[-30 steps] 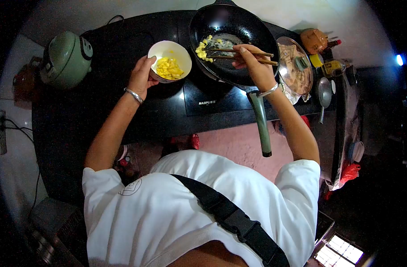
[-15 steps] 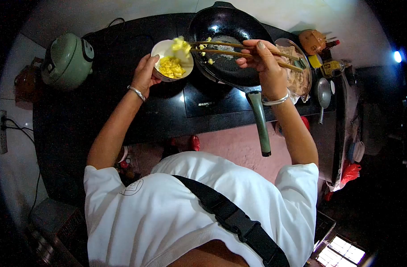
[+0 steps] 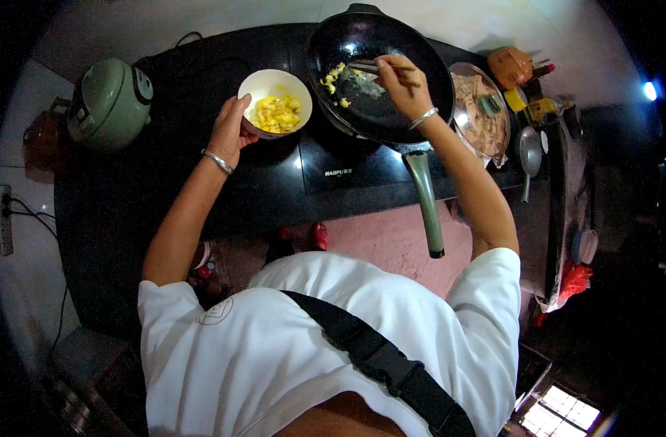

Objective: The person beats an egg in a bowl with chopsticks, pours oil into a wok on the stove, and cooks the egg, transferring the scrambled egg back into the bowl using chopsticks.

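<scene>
My left hand [image 3: 232,129] grips the side of a white bowl [image 3: 259,84] that holds yellow scrambled egg [image 3: 278,113]. Right of the bowl is a black wok [image 3: 380,120] with a green handle [image 3: 425,204]. My right hand [image 3: 404,84] is over the wok, closed on wooden chopsticks [image 3: 366,66] whose tips reach down among small egg pieces [image 3: 330,79] at the wok's left side. A whitish film covers part of the wok's bottom.
A green rice cooker [image 3: 109,105] stands at the left. Right of the wok are a glass-lidded pan [image 3: 481,116], a brown pot [image 3: 510,67], a yellow-capped bottle [image 3: 543,111] and a metal ladle [image 3: 530,153]. Red-shod feet show below the counter edge.
The chopsticks carried a lump of egg from the wok to the bowl, let it go and returned to the wok. Less egg lies in the wok and more in the bowl.
</scene>
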A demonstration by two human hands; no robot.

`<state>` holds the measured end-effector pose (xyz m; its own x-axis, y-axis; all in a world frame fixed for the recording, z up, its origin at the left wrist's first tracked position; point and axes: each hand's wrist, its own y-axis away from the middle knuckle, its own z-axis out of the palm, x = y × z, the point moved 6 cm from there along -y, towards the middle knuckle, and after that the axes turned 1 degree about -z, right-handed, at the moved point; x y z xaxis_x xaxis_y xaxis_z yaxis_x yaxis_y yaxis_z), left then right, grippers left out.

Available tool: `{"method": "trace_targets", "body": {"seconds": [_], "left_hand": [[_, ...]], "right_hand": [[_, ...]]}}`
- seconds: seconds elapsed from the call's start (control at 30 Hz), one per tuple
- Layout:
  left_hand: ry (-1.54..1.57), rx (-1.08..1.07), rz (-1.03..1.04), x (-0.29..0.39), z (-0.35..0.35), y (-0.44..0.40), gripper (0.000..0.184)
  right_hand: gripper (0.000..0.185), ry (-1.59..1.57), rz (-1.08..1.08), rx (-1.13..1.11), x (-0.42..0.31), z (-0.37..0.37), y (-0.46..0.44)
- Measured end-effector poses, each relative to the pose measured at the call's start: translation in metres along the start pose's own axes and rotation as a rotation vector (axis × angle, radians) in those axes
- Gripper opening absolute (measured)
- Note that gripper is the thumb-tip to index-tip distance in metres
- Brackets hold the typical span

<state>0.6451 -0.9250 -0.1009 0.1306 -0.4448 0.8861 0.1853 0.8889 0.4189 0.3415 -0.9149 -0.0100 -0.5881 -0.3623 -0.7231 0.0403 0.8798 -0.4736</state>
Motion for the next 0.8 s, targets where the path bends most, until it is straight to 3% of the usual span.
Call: {"method": "trace_targets", "body": {"seconds": [0.03, 0.17, 0.33, 0.67, 0.8], "left_hand": [[-0.01, -0.012, -0.007, 0.0, -0.001, -0.001, 0.049], [0.035, 0.009, 0.035, 0.003, 0.002, 0.004, 0.047], [0.032, -0.019, 0.031, 0.002, 0.002, 0.001, 0.047], [-0.03, 0.019, 0.023, 0.003, 0.004, 0.001, 0.055], [-0.043, 0.028, 0.025, 0.006, 0.006, 0.003, 0.057]], "right_hand": [[0.017, 0.145, -0.141, -0.026, -0.002, 0.004, 0.0], [0.015, -0.044, 0.059, -0.091, -0.02, 0.009, 0.015], [0.016, -0.093, 0.074, -0.134, -0.042, 0.004, 0.039], [0.024, -0.535, 0.362, -0.029, -0.081, -0.009, 0.053], [0.026, -0.522, 0.271, -0.038, -0.111, -0.02, 0.047]]}}
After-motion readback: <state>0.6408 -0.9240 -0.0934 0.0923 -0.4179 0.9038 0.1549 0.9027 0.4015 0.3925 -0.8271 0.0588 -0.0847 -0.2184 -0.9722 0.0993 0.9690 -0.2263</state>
